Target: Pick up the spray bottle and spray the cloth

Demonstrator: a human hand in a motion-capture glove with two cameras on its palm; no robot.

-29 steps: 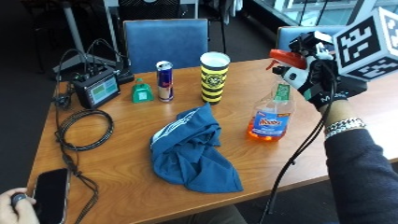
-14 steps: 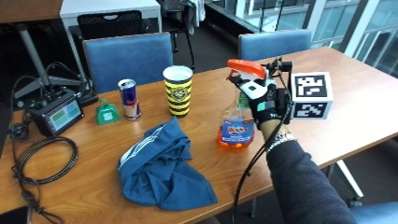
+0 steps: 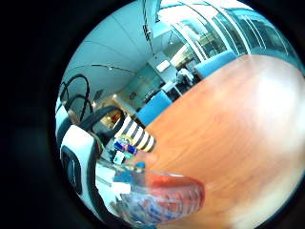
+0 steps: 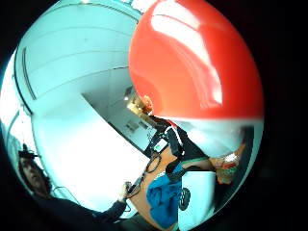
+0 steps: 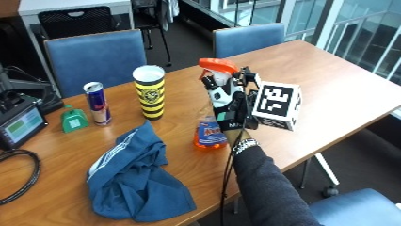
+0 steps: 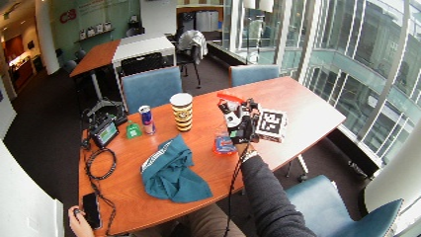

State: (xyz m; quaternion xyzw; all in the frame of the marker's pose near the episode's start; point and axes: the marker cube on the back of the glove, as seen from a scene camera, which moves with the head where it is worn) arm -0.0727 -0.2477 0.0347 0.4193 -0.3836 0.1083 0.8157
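Orange-topped spray bottle [image 5: 212, 117] held in one gloved hand [image 5: 228, 101], one blue cloth [image 5: 134, 176]

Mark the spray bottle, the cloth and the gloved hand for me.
spray bottle [image 5: 210, 134]: outside view, on its orange lower body.
cloth [image 5: 134, 176]: outside view, middle of the crumpled blue fabric.
right hand [image 5: 228, 101]: outside view, on the glove gripping the bottle's neck.
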